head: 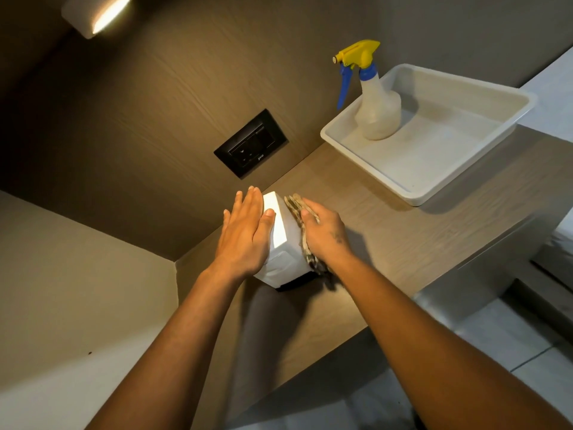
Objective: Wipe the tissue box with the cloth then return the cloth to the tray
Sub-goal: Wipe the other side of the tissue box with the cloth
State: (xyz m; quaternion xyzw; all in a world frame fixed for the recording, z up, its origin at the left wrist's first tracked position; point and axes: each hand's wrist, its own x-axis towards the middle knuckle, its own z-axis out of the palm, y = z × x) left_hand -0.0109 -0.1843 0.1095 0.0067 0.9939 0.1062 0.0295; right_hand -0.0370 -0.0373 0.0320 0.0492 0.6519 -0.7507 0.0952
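Observation:
A white tissue box [280,240] stands on the wooden counter, near the wall corner. My left hand [245,234] lies flat against the box's left side, fingers stretched out and thumb over its top edge. My right hand [325,235] presses a patterned brown cloth [299,212] against the box's right side. The cloth's lower end hangs out below my palm. The white tray [434,169] sits at the back right of the counter, well apart from the box.
A spray bottle [376,110] with a yellow and blue trigger stands in the tray's left corner. A black wall socket [251,144] is set in the wood panel behind the box. The counter edge [418,293] runs diagonally on the right, with tiled floor below.

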